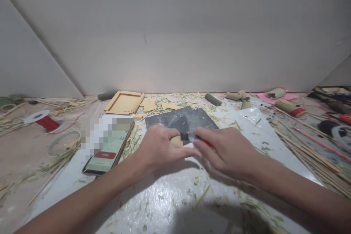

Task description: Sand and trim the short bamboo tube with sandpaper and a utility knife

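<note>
In the middle of the head view, my left hand (160,144) is closed around a short pale piece of bamboo (176,141), its thumb stretched toward the right. My right hand (226,150) grips a red-handled knife (206,142), most of the handle hidden by the fingers. The blade is blurred and lies close to the bamboo's end; I cannot tell whether they touch. Dark grey sandpaper sheets (203,117) lie just beyond both hands. Under them is a shiny white board (159,197) scattered with green and pale shavings.
A phone (111,150) lies left of my hands, and a wooden frame (124,102) behind it. A red wire spool (45,120) stands at far left. Bamboo tubes (213,99) lie along the wall. Thin bamboo sticks (309,153) and a pink pencil (320,142) are at right.
</note>
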`<action>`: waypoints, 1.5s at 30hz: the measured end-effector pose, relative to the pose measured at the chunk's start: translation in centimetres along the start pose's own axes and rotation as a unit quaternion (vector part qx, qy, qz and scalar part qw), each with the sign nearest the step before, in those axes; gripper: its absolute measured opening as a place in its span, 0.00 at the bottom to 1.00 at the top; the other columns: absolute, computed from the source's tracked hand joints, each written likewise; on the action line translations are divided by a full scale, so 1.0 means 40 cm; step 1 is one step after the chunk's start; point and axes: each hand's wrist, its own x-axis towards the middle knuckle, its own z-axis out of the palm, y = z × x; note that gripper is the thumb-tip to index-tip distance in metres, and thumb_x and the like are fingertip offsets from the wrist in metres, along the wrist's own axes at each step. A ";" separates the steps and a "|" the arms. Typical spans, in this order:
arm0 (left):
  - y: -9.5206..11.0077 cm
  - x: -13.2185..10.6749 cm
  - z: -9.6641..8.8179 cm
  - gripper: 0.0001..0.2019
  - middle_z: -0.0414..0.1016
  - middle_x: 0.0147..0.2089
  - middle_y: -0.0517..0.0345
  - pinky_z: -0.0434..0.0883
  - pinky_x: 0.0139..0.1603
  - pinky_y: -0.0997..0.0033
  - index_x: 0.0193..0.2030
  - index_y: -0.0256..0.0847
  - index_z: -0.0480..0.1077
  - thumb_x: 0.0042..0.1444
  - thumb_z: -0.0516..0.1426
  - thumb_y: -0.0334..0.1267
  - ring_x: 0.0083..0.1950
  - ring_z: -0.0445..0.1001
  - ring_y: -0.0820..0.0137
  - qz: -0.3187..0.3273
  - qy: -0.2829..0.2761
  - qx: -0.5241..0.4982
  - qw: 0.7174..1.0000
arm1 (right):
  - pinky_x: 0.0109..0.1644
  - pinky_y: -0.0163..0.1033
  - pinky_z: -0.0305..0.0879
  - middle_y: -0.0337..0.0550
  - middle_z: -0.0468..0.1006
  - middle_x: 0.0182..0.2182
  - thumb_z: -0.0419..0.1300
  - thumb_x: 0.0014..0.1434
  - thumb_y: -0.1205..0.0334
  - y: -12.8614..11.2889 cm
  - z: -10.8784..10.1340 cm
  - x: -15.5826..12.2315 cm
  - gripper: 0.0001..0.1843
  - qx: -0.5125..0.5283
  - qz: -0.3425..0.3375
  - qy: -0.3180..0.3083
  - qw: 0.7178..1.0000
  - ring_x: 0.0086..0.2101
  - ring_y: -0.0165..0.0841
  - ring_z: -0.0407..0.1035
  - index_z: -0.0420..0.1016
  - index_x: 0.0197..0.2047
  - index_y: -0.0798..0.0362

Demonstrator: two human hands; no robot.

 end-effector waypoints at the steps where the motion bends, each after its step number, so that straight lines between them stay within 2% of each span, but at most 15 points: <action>1: -0.003 0.001 -0.001 0.30 0.56 0.15 0.65 0.47 0.24 0.71 0.14 0.38 0.62 0.44 0.60 0.65 0.21 0.51 0.76 -0.005 0.009 0.003 1.000 | 0.27 0.36 0.42 0.37 0.67 0.22 0.42 0.66 0.52 0.006 -0.002 0.002 0.15 -0.009 0.024 0.016 1.000 0.21 0.30 0.57 0.60 0.32 0.50; 4: -0.007 0.004 -0.003 0.29 0.57 0.15 0.66 0.48 0.24 0.72 0.16 0.38 0.64 0.41 0.61 0.66 0.21 0.52 0.76 -0.027 0.006 0.004 1.000 | 0.27 0.36 0.44 0.37 0.68 0.22 0.41 0.67 0.52 0.017 -0.003 0.007 0.15 0.002 0.044 0.025 0.999 0.23 0.32 0.60 0.61 0.34 0.50; 7: -0.002 0.002 -0.005 0.27 0.59 0.17 0.67 0.50 0.24 0.72 0.17 0.38 0.63 0.43 0.61 0.63 0.22 0.54 0.76 -0.037 -0.039 -0.011 0.999 | 0.27 0.36 0.45 0.37 0.69 0.22 0.41 0.67 0.52 0.006 0.004 0.006 0.16 0.040 -0.003 -0.039 0.998 0.23 0.31 0.59 0.62 0.34 0.50; 10: 0.009 -0.004 -0.006 0.27 0.56 0.17 0.68 0.50 0.25 0.72 0.17 0.38 0.58 0.42 0.62 0.61 0.23 0.53 0.76 -0.031 -0.061 -0.013 0.998 | 0.27 0.36 0.45 0.37 0.69 0.23 0.41 0.67 0.53 -0.015 0.011 0.001 0.16 0.057 -0.033 -0.080 0.995 0.22 0.31 0.58 0.61 0.32 0.50; 15: 0.018 -0.008 -0.008 0.27 0.51 0.17 0.68 0.49 0.26 0.72 0.17 0.38 0.52 0.41 0.64 0.54 0.23 0.50 0.76 -0.018 -0.070 -0.012 0.997 | 0.27 0.36 0.44 0.35 0.65 0.21 0.41 0.68 0.53 -0.025 0.008 -0.006 0.17 0.065 -0.057 -0.088 0.992 0.21 0.30 0.56 0.59 0.30 0.50; 21: 0.018 -0.009 -0.008 0.27 0.51 0.17 0.68 0.48 0.25 0.72 0.17 0.38 0.52 0.42 0.63 0.55 0.23 0.49 0.77 -0.013 -0.077 -0.020 0.997 | 0.27 0.36 0.43 0.36 0.66 0.21 0.43 0.67 0.53 -0.017 0.010 -0.008 0.18 0.059 -0.066 -0.078 0.993 0.21 0.29 0.55 0.61 0.29 0.51; 25: 0.022 -0.011 -0.003 0.31 0.50 0.16 0.67 0.48 0.25 0.72 0.15 0.38 0.52 0.44 0.61 0.61 0.22 0.50 0.77 -0.009 -0.051 -0.011 0.999 | 0.26 0.36 0.41 0.35 0.67 0.21 0.44 0.66 0.53 -0.017 0.015 -0.013 0.16 0.042 -0.067 -0.056 0.995 0.20 0.29 0.56 0.61 0.29 0.50; 29: 0.022 -0.004 -0.005 0.31 0.54 0.15 0.66 0.49 0.25 0.72 0.14 0.37 0.57 0.45 0.59 0.65 0.21 0.52 0.76 0.000 -0.026 -0.005 1.000 | 0.26 0.36 0.40 0.35 0.68 0.22 0.44 0.66 0.53 -0.018 0.017 -0.016 0.15 0.010 -0.061 -0.011 0.998 0.20 0.29 0.57 0.61 0.31 0.50; 31: 0.019 0.000 -0.007 0.31 0.56 0.14 0.66 0.50 0.25 0.72 0.14 0.37 0.60 0.44 0.59 0.66 0.21 0.52 0.76 0.005 -0.011 -0.003 1.000 | 0.26 0.36 0.40 0.36 0.69 0.23 0.43 0.66 0.53 -0.008 0.014 -0.009 0.15 -0.008 -0.041 0.010 0.999 0.21 0.30 0.58 0.61 0.31 0.50; 33: 0.013 0.002 -0.009 0.31 0.57 0.14 0.65 0.50 0.25 0.71 0.13 0.38 0.62 0.43 0.60 0.67 0.20 0.52 0.76 -0.002 0.004 0.002 1.000 | 0.26 0.36 0.41 0.37 0.70 0.23 0.43 0.66 0.53 0.014 0.008 0.002 0.15 -0.033 0.019 0.037 0.999 0.21 0.30 0.59 0.61 0.31 0.50; 35: 0.008 0.002 -0.011 0.29 0.59 0.15 0.64 0.51 0.26 0.71 0.14 0.38 0.65 0.42 0.61 0.65 0.21 0.53 0.75 -0.027 0.013 0.003 1.000 | 0.26 0.36 0.44 0.38 0.69 0.22 0.43 0.66 0.53 0.044 0.002 0.015 0.15 -0.036 0.086 0.056 0.994 0.22 0.31 0.60 0.61 0.32 0.50; 37: 0.003 0.002 -0.012 0.26 0.63 0.17 0.63 0.53 0.26 0.71 0.17 0.38 0.67 0.46 0.60 0.62 0.22 0.57 0.74 -0.059 0.001 -0.008 0.998 | 0.27 0.36 0.47 0.37 0.69 0.21 0.44 0.66 0.53 0.073 0.000 0.025 0.14 -0.004 0.121 0.058 0.991 0.23 0.32 0.62 0.62 0.34 0.50; 41: -0.004 0.005 -0.009 0.19 0.68 0.24 0.61 0.55 0.29 0.70 0.24 0.40 0.68 0.60 0.51 0.50 0.27 0.63 0.71 -0.077 -0.063 -0.052 0.994 | 0.27 0.36 0.50 0.38 0.71 0.23 0.51 0.63 0.49 0.112 0.011 0.034 0.13 0.033 0.131 0.036 0.990 0.25 0.34 0.63 0.64 0.36 0.50; 45: -0.008 0.008 -0.008 0.20 0.63 0.23 0.62 0.54 0.28 0.70 0.23 0.40 0.63 0.63 0.45 0.46 0.27 0.61 0.71 -0.088 -0.124 -0.058 0.987 | 0.28 0.35 0.51 0.40 0.73 0.25 0.54 0.61 0.52 0.133 0.022 0.031 0.11 0.035 0.109 -0.009 0.993 0.26 0.33 0.64 0.64 0.32 0.50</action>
